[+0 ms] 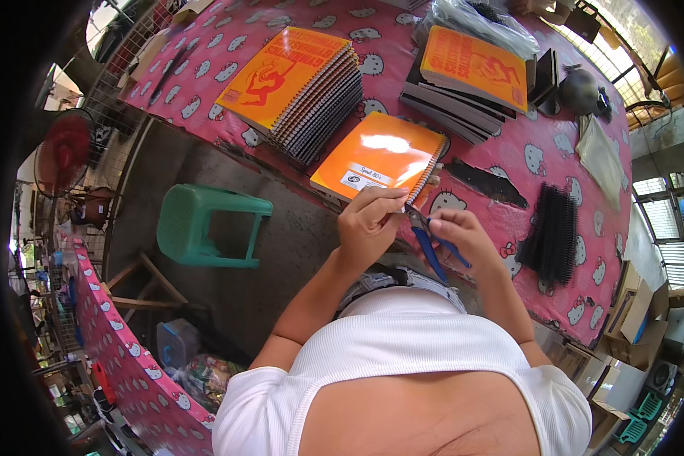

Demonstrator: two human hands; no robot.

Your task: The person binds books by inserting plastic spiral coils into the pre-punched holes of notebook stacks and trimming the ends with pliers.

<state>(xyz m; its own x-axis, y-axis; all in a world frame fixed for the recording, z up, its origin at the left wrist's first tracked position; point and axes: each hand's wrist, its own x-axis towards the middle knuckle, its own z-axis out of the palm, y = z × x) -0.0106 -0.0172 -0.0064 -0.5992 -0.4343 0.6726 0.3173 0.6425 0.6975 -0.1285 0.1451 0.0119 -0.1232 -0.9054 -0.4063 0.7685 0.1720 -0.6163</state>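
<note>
An orange spiral-bound notebook (380,152) rests at the near edge of the pink table, its coil along the right side. My left hand (372,226) is closed on its near right corner, fingers over the cover. In my right hand (463,237) is a pair of pliers with blue handles (424,245), its jaws at the near end of the notebook's coil. Whether the jaws grip the wire is too small to tell. Behind the notebook stands a tall stack of orange spiral notebooks (285,76). To its right lies a pile of covers and pages (471,68) without coils showing.
A bundle of black binding coils (551,235) lies on the right of the patterned tablecloth (536,159). Clear plastic (471,26) sits at the back. On the floor to the left is a green stool (182,224); a red fan (64,152) stands beyond it.
</note>
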